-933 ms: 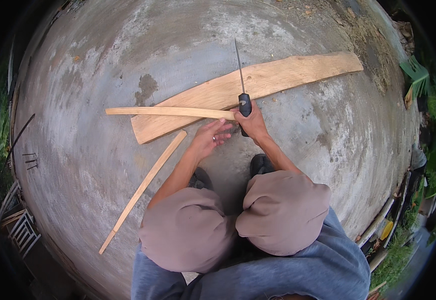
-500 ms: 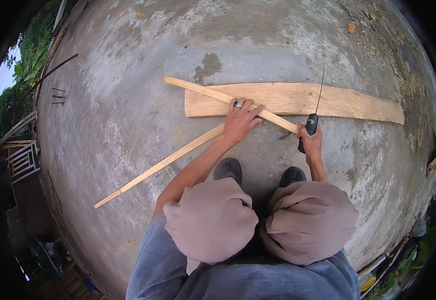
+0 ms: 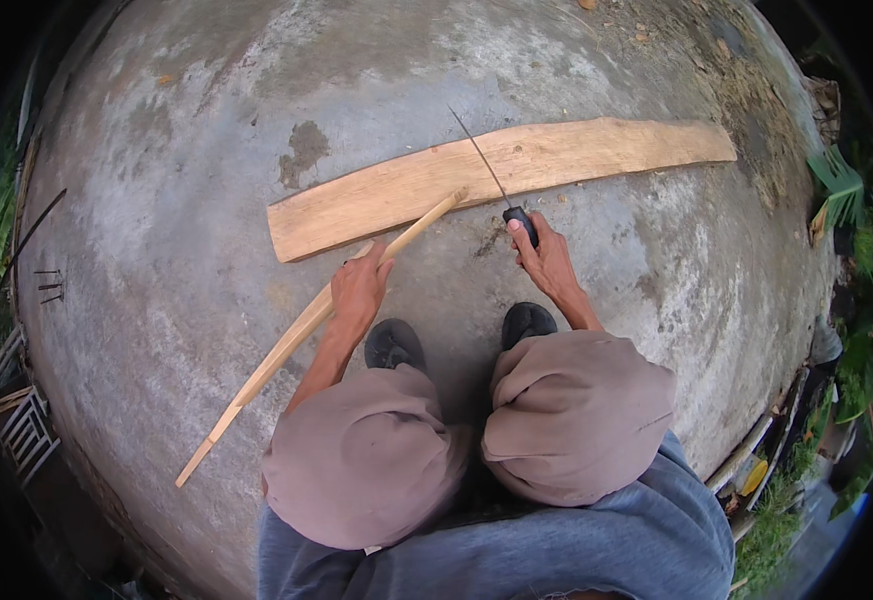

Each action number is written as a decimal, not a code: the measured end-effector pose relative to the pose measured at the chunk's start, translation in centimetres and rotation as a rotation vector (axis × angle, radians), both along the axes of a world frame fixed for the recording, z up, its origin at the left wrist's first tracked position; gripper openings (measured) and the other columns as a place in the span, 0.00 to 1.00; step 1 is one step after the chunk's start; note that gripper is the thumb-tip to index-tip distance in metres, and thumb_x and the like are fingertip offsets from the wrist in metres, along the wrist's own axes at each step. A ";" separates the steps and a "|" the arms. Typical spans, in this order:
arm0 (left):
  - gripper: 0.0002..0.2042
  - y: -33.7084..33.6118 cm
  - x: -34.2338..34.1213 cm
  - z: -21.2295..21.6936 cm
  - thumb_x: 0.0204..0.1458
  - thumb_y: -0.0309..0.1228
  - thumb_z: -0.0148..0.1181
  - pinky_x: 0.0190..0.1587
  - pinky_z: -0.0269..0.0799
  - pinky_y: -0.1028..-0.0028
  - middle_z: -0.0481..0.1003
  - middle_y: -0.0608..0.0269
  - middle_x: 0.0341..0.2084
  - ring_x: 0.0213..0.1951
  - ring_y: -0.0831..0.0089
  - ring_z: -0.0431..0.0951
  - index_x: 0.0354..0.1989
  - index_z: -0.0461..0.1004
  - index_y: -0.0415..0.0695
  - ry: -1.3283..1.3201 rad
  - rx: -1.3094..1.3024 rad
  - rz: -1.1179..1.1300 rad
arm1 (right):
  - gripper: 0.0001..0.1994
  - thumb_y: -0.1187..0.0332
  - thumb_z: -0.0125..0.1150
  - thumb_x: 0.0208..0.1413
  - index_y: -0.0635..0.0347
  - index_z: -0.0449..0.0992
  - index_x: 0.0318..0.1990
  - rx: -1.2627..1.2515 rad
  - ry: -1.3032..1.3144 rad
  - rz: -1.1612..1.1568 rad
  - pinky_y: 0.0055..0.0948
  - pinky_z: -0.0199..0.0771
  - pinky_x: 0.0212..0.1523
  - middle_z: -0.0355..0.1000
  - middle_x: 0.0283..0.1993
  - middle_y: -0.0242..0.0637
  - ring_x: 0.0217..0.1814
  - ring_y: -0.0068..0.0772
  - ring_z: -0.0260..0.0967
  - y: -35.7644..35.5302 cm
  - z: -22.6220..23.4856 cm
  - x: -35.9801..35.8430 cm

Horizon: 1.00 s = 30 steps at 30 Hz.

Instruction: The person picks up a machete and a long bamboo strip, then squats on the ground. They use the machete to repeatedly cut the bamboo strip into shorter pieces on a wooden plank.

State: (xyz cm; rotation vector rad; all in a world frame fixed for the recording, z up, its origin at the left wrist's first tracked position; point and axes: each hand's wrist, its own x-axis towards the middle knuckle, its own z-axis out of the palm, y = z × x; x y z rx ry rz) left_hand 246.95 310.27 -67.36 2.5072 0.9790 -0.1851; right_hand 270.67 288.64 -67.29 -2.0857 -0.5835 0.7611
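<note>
My left hand (image 3: 360,288) is closed round a long, pale wooden strip (image 3: 422,220), whose far end reaches the near edge of a broad plank. Below that hand, a second wooden strip (image 3: 224,425) slants toward the lower left; the two overlap near my fingers, and their exact overlap is partly hidden. In my right hand (image 3: 546,258) is the black handle of a handsaw (image 3: 481,155). Its thin blade appears almost edge-on, points away to the upper left and crosses over the plank (image 3: 596,150). The teeth cannot be made out.
Rough grey concrete (image 3: 186,250) surrounds the plank, with a dark stain (image 3: 304,150) beyond its left end. My shoes (image 3: 394,344) are planted close behind the work. Metal rods (image 3: 48,285) stick up at far left; greenery (image 3: 841,190) borders the right.
My left hand has swung the strip round, bringing it roughly in line with the other strip. My right hand has come off the strip's end, still holding the saw. The view has shifted.
</note>
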 end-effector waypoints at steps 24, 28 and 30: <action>0.12 -0.4 -0.8 -2.1 0.65 0.36 0.57 0.34 0.75 0.48 0.81 0.44 0.31 0.33 0.42 0.81 0.51 0.74 0.44 -0.096 0.131 -0.017 | 0.21 0.52 0.59 0.67 0.67 0.72 0.47 0.294 -0.075 -0.016 0.44 0.74 0.33 0.75 0.27 0.51 0.31 0.48 0.78 4.1 5.7 -2.8; 0.12 -0.5 0.0 -1.6 0.66 0.36 0.55 0.34 0.75 0.48 0.81 0.44 0.31 0.33 0.43 0.81 0.51 0.73 0.44 -0.086 0.108 -0.045 | 0.22 0.51 0.59 0.67 0.67 0.73 0.48 0.080 -0.312 0.081 0.47 0.76 0.35 0.77 0.29 0.55 0.33 0.60 0.79 3.4 1.5 -2.1; 0.12 -0.2 0.1 -2.3 0.66 0.36 0.55 0.34 0.75 0.48 0.81 0.43 0.32 0.34 0.43 0.81 0.52 0.73 0.44 -0.108 0.112 -0.073 | 0.24 0.49 0.57 0.68 0.68 0.73 0.46 -0.076 -0.135 0.111 0.49 0.75 0.35 0.76 0.29 0.58 0.34 0.63 0.78 2.8 -0.4 -2.1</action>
